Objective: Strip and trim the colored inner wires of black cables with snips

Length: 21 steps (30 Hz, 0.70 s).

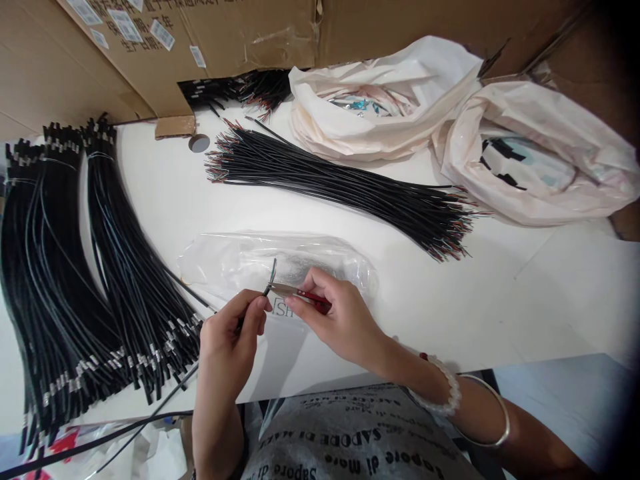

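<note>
Across this white table (550, 300) I see black cord bundles (135, 280) at left, then the left hand (233, 333) pinching one cable (267, 292) below its thin wires (274, 268), then the right hand (343, 317) holding a red-handled tool (311, 297) against that cable.

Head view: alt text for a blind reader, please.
The left hand pinches a black cable as the right hand holds a red-handled tool at its exposed wires, over a clear bag. Cable bundles lie beyond and leftward.

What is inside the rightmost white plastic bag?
Black scraps lie on whitish and pale-blue material inside the rightmost white plastic bag; whatever sits beneath them is covered.
</note>
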### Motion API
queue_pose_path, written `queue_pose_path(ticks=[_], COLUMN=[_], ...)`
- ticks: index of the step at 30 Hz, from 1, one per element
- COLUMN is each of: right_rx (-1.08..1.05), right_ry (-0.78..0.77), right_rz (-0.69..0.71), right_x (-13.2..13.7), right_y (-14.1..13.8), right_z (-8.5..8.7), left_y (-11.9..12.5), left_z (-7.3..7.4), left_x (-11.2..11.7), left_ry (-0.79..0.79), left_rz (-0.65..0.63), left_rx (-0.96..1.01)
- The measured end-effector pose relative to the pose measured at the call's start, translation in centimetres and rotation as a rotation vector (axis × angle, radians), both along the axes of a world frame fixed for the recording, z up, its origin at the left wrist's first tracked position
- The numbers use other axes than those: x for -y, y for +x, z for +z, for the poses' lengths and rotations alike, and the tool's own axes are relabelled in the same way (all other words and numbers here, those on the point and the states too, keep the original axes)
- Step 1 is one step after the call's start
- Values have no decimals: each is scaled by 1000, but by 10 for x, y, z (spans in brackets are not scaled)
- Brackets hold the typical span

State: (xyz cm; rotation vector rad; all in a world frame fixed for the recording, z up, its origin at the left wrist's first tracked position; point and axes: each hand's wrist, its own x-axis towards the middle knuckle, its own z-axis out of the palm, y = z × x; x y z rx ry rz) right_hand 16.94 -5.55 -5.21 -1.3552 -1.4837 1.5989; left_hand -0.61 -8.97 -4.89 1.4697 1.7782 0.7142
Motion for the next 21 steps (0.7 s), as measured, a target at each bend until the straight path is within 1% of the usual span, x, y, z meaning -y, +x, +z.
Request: queue_pose_path(ticks=[3,7,12,16,19,21], right_rx=[-61,-165,-269,-334,-330,-311], right_ry=[-16,-78,-196,-254,-243,-228], right_rz=[-8,-14,-7,0,2,0], right_x=[1,2,-2,-4,-4,-4], right_y=[-1,-2,0,3,3,3], right_z=[2,3,4,6,7,6], left_y=[2,8,9,3,0,0], left_z=[3,4,3,3,3,2], left_x=[-2,-3,-3,-1,1,1], left_ry=[30,75,93,85,90,98], left_rz=[4,55,59,9,-51,-61], left_rx=[67,43,49,114,174,179])
